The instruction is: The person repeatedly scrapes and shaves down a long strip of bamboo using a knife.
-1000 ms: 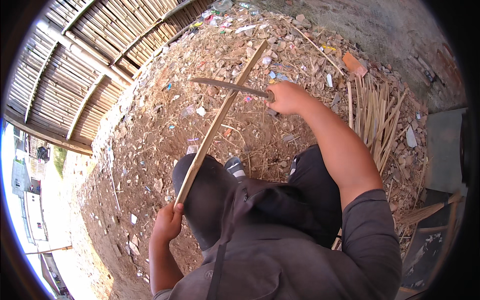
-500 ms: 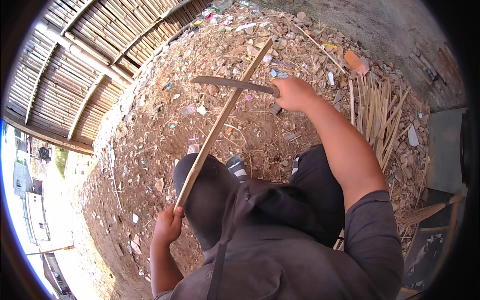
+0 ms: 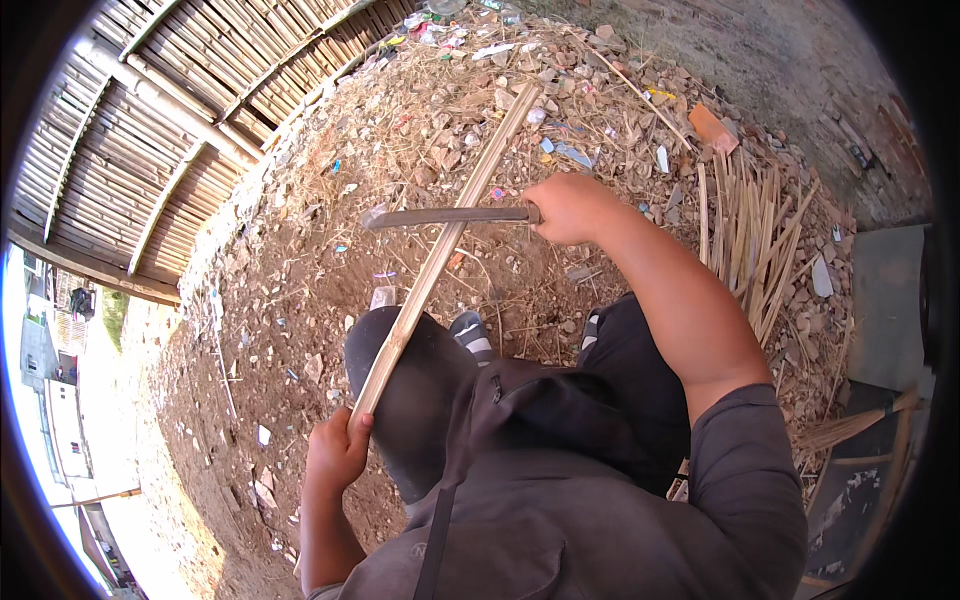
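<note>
My left hand (image 3: 340, 447) is closed round the near end of a long pale bamboo strip (image 3: 408, 318). The strip slants up and away to the right, passing over my left knee, with its far end above the littered ground. In my right hand (image 3: 572, 208) is a machete (image 3: 450, 215), held by its handle, which the fingers mostly hide. Its dark blade points left, lies across the strip at about mid-length and curves slightly at the tip. Whether the edge bites into the bamboo I cannot tell.
A bundle of thin bamboo strips (image 3: 750, 240) lies at the right, beside an orange-red tile piece (image 3: 712, 128). A bamboo slat wall (image 3: 150, 150) stands at the far left, and a rough wall (image 3: 780, 80) at the far right. Stones and scraps litter the dirt.
My right hand has drawn the machete nearer to me along the strip, and the blade now lies more level. The strip has turned slightly, showing a broader pale face.
</note>
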A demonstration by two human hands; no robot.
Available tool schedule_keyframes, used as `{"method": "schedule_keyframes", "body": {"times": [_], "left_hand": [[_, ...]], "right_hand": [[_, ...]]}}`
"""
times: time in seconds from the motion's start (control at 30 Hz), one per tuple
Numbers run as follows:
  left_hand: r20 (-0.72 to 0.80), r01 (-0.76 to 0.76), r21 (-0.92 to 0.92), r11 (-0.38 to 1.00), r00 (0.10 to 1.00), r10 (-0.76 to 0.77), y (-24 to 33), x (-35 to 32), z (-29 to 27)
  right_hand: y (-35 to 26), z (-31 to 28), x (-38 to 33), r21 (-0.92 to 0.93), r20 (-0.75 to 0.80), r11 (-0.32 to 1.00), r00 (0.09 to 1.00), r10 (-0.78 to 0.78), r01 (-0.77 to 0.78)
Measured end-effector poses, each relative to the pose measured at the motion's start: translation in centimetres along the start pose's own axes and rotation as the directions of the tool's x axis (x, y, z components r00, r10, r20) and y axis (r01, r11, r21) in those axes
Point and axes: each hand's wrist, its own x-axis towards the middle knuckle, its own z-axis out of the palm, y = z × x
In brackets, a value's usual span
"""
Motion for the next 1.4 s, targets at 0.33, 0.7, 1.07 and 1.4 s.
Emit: {"method": "schedule_keyframes", "body": {"times": [0.33,0.7,1.07,1.4], "left_hand": [[0.017,0.011,-0.270,0.963,1.000,-0.006,0.6,0.6,0.5],[0.367,0.218,-0.576,0.788,0.930,0.011,0.1,0.2,-0.8],[0.007,-0.019,-0.143,0.990,1.000,0.021,2.9,-0.8,0.8],[0.120,0.002,-0.194,0.981,0.993,0.021,1.6,-0.3,0.1]], "right_hand": [[4.1,2.1,2.2,0.306,-0.187,0.948,0.971,0.150,-0.088],[-0.3,2.2,0.5,0.126,0.013,0.978,0.986,-0.167,0.164],[0.2,3.5,1.7,0.140,0.081,0.969,0.973,-0.218,0.205],[-3.7,1.4,-0.3,0.026,0.143,0.980,0.969,-0.201,0.199]]}}
